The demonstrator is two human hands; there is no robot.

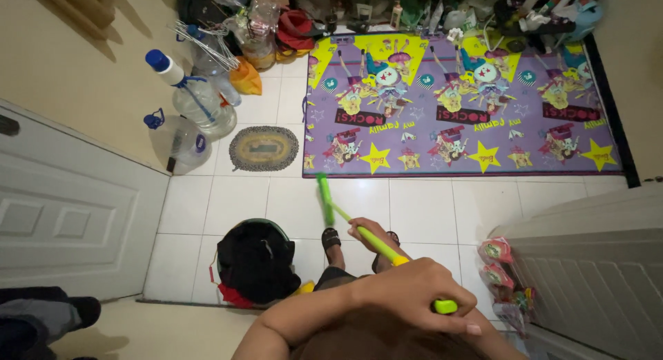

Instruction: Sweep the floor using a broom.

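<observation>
A bright green long-handled cleaning tool (345, 218) slants down from my chest to the white tiled floor (421, 208), its head near the edge of the purple cartoon mat (456, 104). My left hand (421, 291) is closed around the handle's top end, close to the camera, forearm coming in from the left. Further down the handle, my right hand (366, 230) grips it above my sandalled feet (331, 237); its arm is mostly hidden behind the left hand.
A dark bin with a black bag (255, 260) stands left of my feet. Large water bottles (200, 98) and a small oval rug (264, 148) sit by the left wall. White doors flank both sides; hanging snack packets (497, 263) are at right. Clutter lines the far wall.
</observation>
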